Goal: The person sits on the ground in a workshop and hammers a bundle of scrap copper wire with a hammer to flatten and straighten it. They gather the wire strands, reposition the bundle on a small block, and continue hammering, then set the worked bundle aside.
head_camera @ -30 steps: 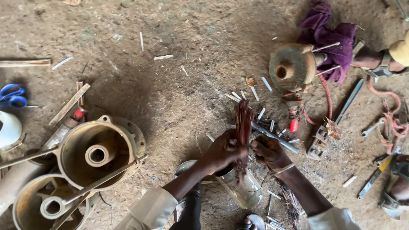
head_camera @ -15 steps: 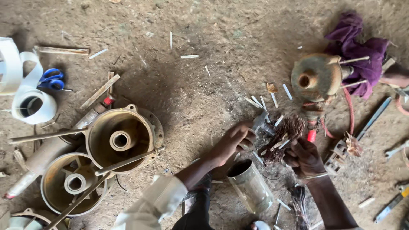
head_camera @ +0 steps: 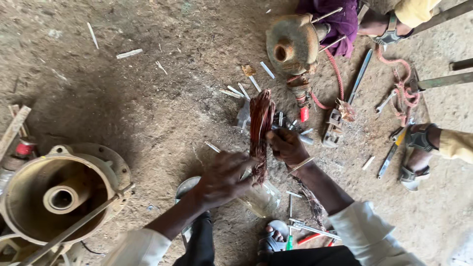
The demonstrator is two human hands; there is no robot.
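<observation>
Gripping the copper wire bundle (head_camera: 260, 129), your left hand (head_camera: 224, 178) and right hand (head_camera: 286, 147) hide its lower end; metal housing (head_camera: 59, 197) lies left, cut off.

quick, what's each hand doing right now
Left hand: closed on the copper wire bundle, lower end.
Right hand: closed on the same bundle, mid-length.

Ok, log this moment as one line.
left hand: gripping copper wire bundle, lower end | right hand: gripping bundle mid | bundle: upright over dirt floor | nearby: motor housing, wrench
</observation>
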